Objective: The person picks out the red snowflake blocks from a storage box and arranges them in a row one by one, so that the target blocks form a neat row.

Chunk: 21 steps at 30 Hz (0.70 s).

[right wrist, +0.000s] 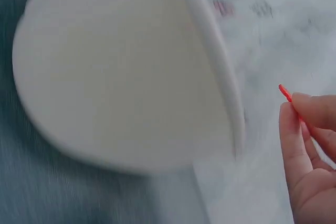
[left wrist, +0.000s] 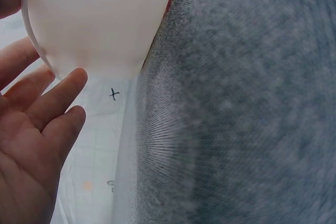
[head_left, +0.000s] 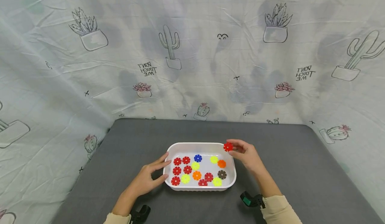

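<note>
A white tray (head_left: pixel 198 188) holds several notched plastic discs, the snowflake-shaped building kind. Red discs (head_left: pixel 176 171) lie mostly along its left side. At the tray's left end my left hand (head_left: pixel 148 178) touches the rim with fairly straight, spread fingers; in the left wrist view, fingertips (left wrist: pixel 79 77) rest against the outer wall. My right hand (head_left: pixel 247 155) pinches a red snowflake disc (head_left: pixel 228 146) between thumb and fingers, above the tray's back right corner. Only the edge of that red disc (right wrist: pixel 284 93) shows in the right wrist view.
Blue (head_left: pixel 198 158), yellow (head_left: pixel 185 178), orange (head_left: pixel 197 175) and dark brown (head_left: pixel 222 174) discs also lie in the tray. The tray stands on a grey table (head_left: pixel 144 133). Behind and beside it hangs a pale cloth (head_left: pixel 198 50) printed with cacti.
</note>
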Motion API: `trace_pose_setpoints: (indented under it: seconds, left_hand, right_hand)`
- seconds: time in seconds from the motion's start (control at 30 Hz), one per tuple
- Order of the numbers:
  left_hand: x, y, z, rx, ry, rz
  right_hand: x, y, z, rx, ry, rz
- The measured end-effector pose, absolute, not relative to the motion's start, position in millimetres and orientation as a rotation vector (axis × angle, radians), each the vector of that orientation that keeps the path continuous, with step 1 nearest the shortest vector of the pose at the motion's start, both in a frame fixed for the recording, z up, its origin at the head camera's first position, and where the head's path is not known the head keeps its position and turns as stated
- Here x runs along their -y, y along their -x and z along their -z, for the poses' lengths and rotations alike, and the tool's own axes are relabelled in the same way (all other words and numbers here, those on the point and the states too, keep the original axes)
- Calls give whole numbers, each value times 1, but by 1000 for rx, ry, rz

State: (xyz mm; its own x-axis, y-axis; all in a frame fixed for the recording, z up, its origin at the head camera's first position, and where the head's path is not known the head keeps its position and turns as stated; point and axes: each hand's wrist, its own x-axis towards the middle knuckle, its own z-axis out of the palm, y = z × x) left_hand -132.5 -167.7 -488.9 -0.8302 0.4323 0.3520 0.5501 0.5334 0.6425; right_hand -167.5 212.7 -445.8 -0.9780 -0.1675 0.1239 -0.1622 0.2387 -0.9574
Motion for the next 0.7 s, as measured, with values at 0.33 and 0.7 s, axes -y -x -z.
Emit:
trace_pose_setpoints:
  seconds: [0.33,0.7]
  left_hand:
    - [169,135,492,2628,841,1160]
    - [169,134,493,2628,836,1156]
  right_hand:
    - [-265,176,469,-2501,203,2086]
    - [-303,184,491,-2581,-73,2055]
